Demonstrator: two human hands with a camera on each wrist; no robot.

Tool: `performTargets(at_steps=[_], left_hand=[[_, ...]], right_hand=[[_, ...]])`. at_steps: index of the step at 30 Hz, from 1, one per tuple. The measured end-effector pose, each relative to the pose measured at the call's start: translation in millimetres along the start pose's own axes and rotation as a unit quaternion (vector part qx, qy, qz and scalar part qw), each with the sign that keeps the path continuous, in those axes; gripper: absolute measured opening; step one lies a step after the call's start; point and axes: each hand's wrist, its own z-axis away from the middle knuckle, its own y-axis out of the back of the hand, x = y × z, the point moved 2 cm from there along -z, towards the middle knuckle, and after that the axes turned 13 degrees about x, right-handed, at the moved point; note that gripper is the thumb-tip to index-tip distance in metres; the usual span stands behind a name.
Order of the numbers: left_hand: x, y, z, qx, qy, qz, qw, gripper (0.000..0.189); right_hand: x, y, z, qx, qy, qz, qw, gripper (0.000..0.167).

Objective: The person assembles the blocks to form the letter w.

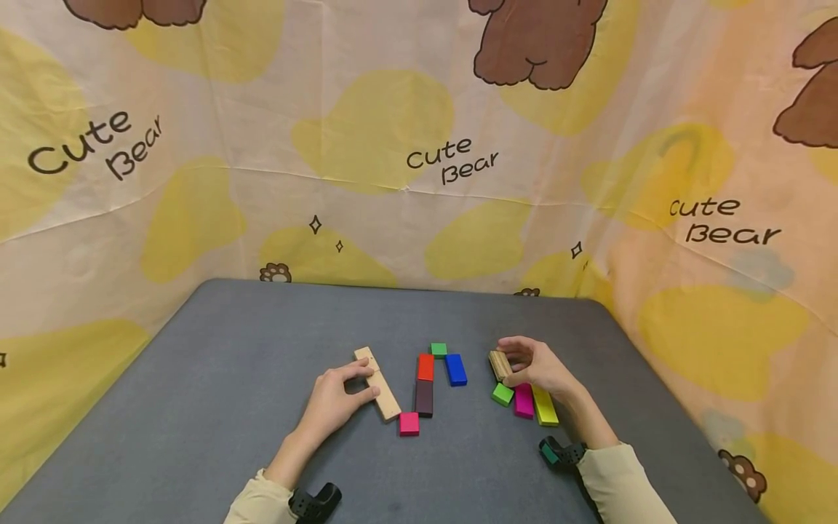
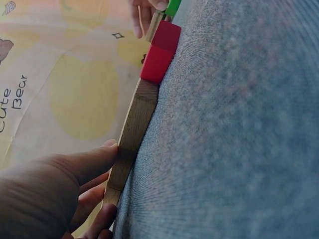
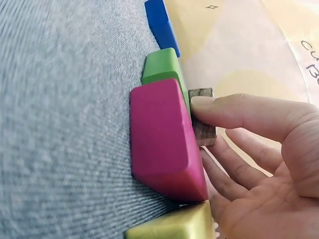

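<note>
In the head view, my left hand (image 1: 335, 399) rests its thumb and fingers on a line of two plain wooden blocks (image 1: 386, 402); in the left wrist view, fingertips meet the wood (image 2: 130, 132) close to a joint. A pinkish-red block (image 1: 409, 424) adjoins the near end. My right hand (image 1: 540, 367) pinches a grained wooden block (image 1: 500, 365) between thumb and fingers. Just below that block lies a light green block (image 1: 503, 394). Beside it are a magenta block (image 1: 524, 401) and a yellow block (image 1: 545, 406), partly under the hand. The right wrist view shows the thumb against the grained wood (image 3: 203, 130).
Between the hands, a red block (image 1: 425, 367) and a dark purple block (image 1: 424, 399) form a column. A green block (image 1: 439, 351) touches near its top, with a blue block (image 1: 456, 370) beside. Everything lies on a grey cloth-covered table (image 1: 262, 327) before a printed curtain (image 1: 366, 240).
</note>
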Motion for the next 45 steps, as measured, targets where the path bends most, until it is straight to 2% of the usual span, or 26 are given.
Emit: performTargets(at_steps=[4, 11, 22, 28, 38, 45], left_hand=[[-0.4, -1.2, -0.1, -0.005, 0.010, 0.001, 0.9999, 0.031], [0.0, -2.2, -0.9, -0.011, 0.010, 0.003, 0.9999, 0.032], [0.7, -3.3, -2.0, -0.020, 0.005, -0.037, 0.9991, 0.033], [0.6, -3.1, -3.3, -0.019, 0.006, -0.044, 0.9988, 0.033], [1.0, -1.9, -3.5, -0.015, 0.010, -0.043, 0.9989, 0.034], [1.4, -0.8, -2.7, -0.012, 0.008, -0.044, 0.9989, 0.033]], right_hand=[[1, -2, -0.3, -0.006, -0.001, -0.005, 1.0000, 0.067], [12, -8, -7.5, -0.011, 0.031, 0.003, 0.9995, 0.072], [-10, -39, 12.2, -0.027, 0.036, 0.021, 0.9988, 0.071], [-15, -48, 19.6, -0.023, 0.041, 0.005, 0.9989, 0.071], [-14, -53, 32.8, 0.016, 0.009, -0.023, 0.9996, 0.069], [-11, -62, 45.6, 0.053, -0.034, -0.006, 0.9980, 0.068]])
